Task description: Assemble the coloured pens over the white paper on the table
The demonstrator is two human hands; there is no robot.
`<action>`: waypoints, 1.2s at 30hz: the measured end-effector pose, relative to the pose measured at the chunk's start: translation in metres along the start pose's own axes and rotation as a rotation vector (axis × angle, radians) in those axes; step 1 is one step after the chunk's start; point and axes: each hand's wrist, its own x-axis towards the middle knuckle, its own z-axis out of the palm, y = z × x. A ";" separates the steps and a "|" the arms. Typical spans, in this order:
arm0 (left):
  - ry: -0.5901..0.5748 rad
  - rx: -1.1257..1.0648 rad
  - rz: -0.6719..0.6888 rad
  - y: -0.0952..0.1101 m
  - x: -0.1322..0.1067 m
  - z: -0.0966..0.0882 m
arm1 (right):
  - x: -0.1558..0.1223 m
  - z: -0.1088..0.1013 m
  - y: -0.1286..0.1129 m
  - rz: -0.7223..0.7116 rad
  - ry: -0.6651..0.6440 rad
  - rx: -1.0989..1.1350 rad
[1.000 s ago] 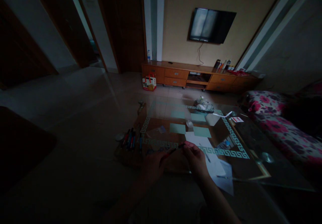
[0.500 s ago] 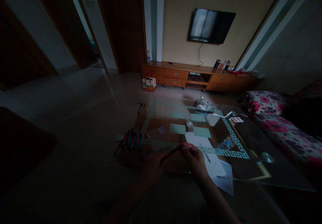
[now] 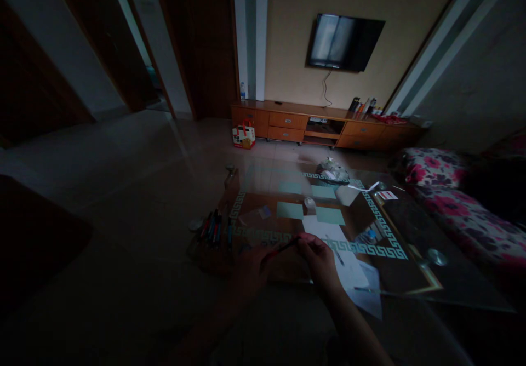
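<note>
Both of my hands are over the near edge of the glass table, joined by a slim dark pen with red on it (image 3: 283, 247). My left hand (image 3: 251, 266) is closed around the pen's red end. My right hand (image 3: 315, 253) pinches its dark far end between thumb and fingers. Dim light hides the fine detail of the pen and of my left fingers. Under and beyond my right hand lie white paper sheets (image 3: 351, 270), with a pen (image 3: 339, 257) resting on them. Several pens (image 3: 211, 229) lie grouped at the table's left corner.
The glass table (image 3: 411, 278) carries a clear plastic bag (image 3: 257, 215), a bowl with a crumpled bag (image 3: 332, 171), and a red-and-white card (image 3: 387, 195). A blue-capped bottle (image 3: 370, 236) shows near its right side. A flowered sofa (image 3: 452, 207) stands right; a TV cabinet (image 3: 287, 119) stands behind.
My left hand and the pen's red end have shifted very slightly up and right. My right hand keeps its pinch in nearly the same place.
</note>
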 end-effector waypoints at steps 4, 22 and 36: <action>0.020 -0.034 -0.020 0.000 0.001 0.000 | -0.001 0.002 -0.002 0.027 0.007 -0.001; -0.006 -0.078 0.019 0.011 0.000 -0.005 | -0.007 0.010 -0.011 0.098 -0.120 -0.125; 0.005 -0.005 0.020 0.008 -0.001 -0.003 | -0.012 0.015 -0.017 0.060 -0.178 -0.212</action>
